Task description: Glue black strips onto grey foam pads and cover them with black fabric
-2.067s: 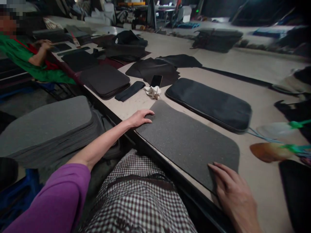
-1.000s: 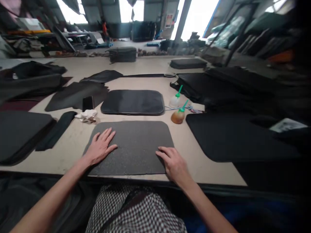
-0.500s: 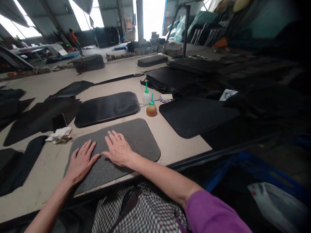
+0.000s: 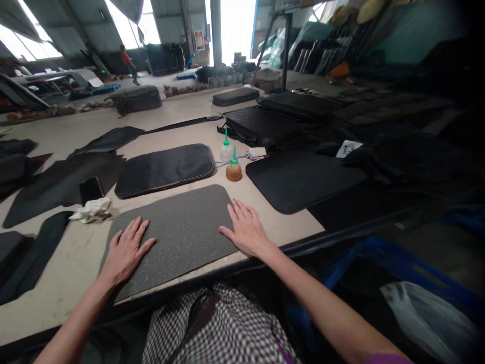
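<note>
A dark grey speckled sheet with rounded corners (image 4: 182,232) lies flat at the table's front edge. My left hand (image 4: 127,250) rests open on its left part, fingers spread. Over its right edge lies my right hand (image 4: 246,230), also open, palm down and holding nothing. Just beyond the sheet is a stack of smooth black rounded panels (image 4: 166,169). A squat bottle of amber liquid with a green nozzle (image 4: 234,171) stands past my right hand, and a clear bottle with a green nozzle (image 4: 226,150) is behind it.
A black panel (image 4: 303,179) lies to the right. Crumpled white cloth (image 4: 92,210) and a phone-like dark rectangle (image 4: 91,190) are at the left, near black sheets (image 4: 64,179). Black stacked pieces (image 4: 261,124) sit farther back. A blue crate (image 4: 417,268) stands below the table's right side. Someone (image 4: 129,63) walks in the background.
My right hand has slid right across the grey sheet, from its middle to its right edge. My left hand has stayed in place. The distant person has moved slightly right.
</note>
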A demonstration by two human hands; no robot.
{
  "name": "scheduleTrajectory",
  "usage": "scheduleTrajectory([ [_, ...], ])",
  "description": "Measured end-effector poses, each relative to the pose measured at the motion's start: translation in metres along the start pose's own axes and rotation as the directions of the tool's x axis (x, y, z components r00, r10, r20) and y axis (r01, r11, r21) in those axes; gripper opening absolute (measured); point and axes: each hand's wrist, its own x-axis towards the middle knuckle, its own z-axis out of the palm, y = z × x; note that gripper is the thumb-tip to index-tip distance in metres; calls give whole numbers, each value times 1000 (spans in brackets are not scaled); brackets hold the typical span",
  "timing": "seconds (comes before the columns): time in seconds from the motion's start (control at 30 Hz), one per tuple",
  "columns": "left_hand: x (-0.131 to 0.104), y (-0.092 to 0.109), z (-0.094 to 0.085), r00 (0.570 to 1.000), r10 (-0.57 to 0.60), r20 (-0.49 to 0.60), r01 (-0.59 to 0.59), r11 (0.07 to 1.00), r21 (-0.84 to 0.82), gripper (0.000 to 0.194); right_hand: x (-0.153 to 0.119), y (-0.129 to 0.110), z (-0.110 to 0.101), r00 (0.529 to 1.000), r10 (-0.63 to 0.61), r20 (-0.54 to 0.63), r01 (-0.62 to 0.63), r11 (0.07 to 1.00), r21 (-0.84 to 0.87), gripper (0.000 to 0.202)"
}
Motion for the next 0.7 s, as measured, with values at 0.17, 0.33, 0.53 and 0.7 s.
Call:
scheduleTrajectory([
  [0.17,0,0,1,1000,-7,0,7,1000,5,69,21,-18,-7,995,29,-91,-29,1000,-3,88],
  [0.33,1,0,1,1000,-10,-1,10,1000,2,67,95,-91,3,968,-231,-95,240,966,101,88],
  [0.53,0,1,1,1000,-20,15,20,1000,0,68,130,-87,30,968,-249,15,246,963,114,83],
  [0.7,0,0,2,1000,-23,-4,22,1000,-16,68,116,-16,21,996,-90,23,88,993,78,85],
])
